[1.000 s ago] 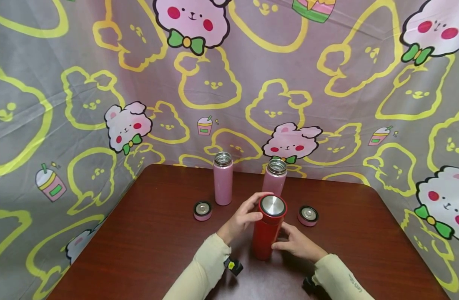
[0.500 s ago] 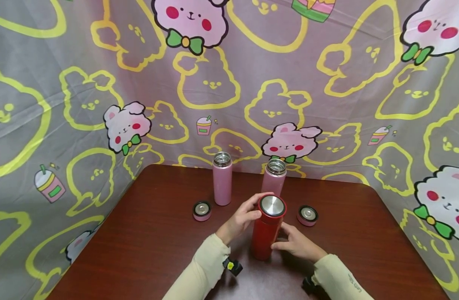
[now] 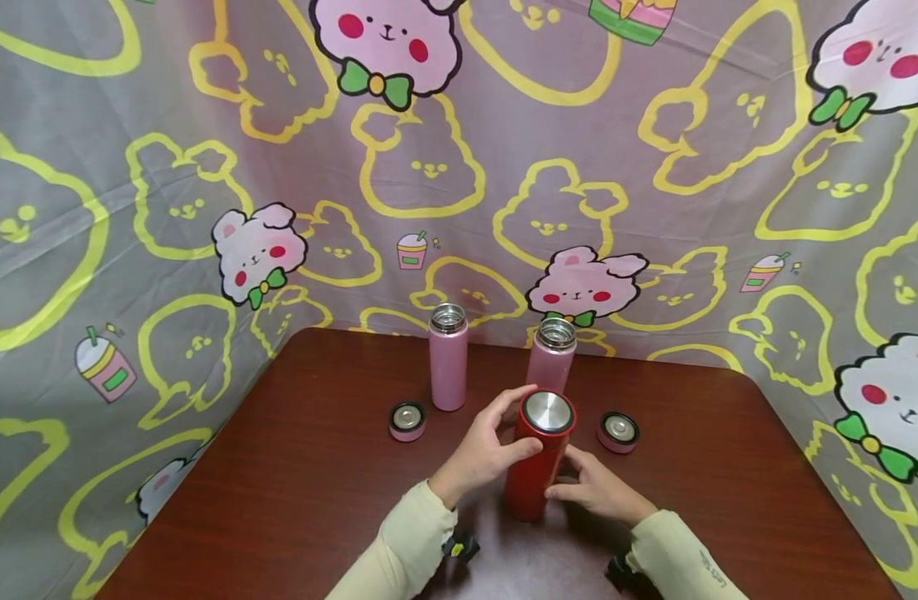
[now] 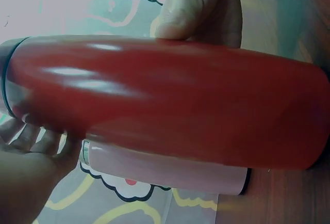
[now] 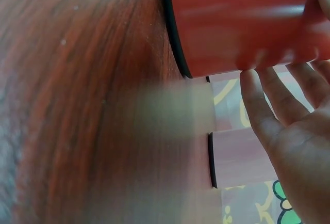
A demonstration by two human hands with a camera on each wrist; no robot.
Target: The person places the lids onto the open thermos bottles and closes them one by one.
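Observation:
A red thermos flask (image 3: 532, 471) with a silver-topped lid (image 3: 549, 412) stands upright on the table in the head view. Its lid is on. My left hand (image 3: 483, 450) grips the flask round its upper part, thumb across the front and fingers behind. Lower down, my right hand (image 3: 597, 487) holds the body from the right side, thumb in front. The flask (image 4: 170, 100) lies across the left wrist view, with my left hand (image 4: 31, 172) by its lid end. In the right wrist view, fingertips of my right hand (image 5: 304, 141) touch the red body.
Two open pink flasks stand behind: one at the left (image 3: 448, 367), another (image 3: 552, 367) partly hidden by the red one. A pink lid (image 3: 408, 421) lies upside down near the left flask, another lid (image 3: 619, 432) to the right. A patterned curtain (image 3: 428, 133) surrounds the brown table (image 3: 301, 467).
My left hand has shifted on the red flask: its thumb now reaches farther across the front and a little lower. The right hand and flask look unmoved.

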